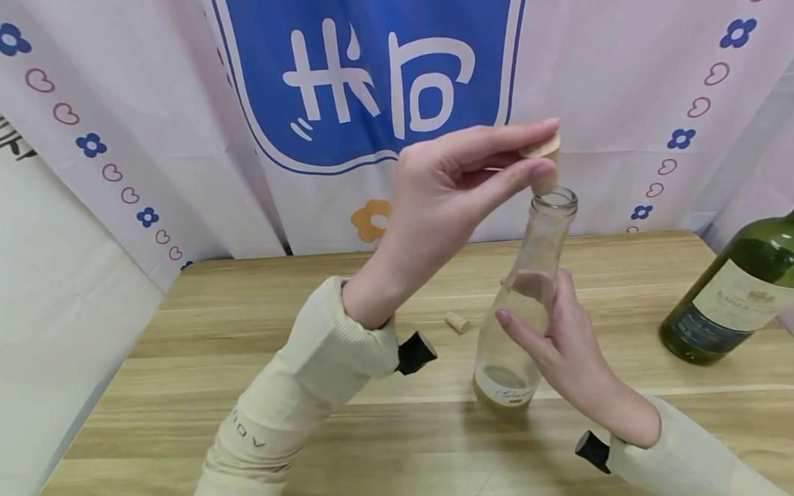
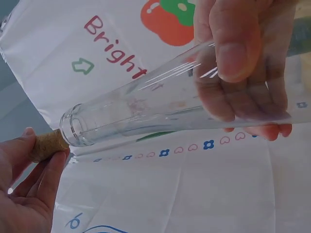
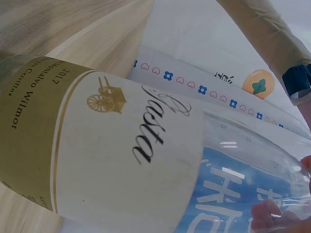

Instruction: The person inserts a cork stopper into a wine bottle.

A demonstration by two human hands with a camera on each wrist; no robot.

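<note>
Sleeves [image 1: 253, 413]: cream, left one lettered.
Desk [image 1: 182, 357]: pale wood grain.
Green bottle [image 1: 748, 285]: glass, cream-and-navy label [image 1: 730, 310].
Clear bottle [image 1: 518, 303]: glass, on desk; white-and-gold label [image 3: 112, 150], "2017", "Wilmot"; contents unclear.
Right hand [image 1: 570, 351]: curled round clear bottle.
Left hand [image 1: 444, 183]: thumb and fingers pinch large cork [image 2: 50, 145].
Large cork: tapered, at clear bottle's mouth.
Small cork [image 1: 457, 323]: cylindrical, lying on desk.

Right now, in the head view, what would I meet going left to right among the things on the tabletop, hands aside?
Loose cork → clear bottle → green bottle.
</note>
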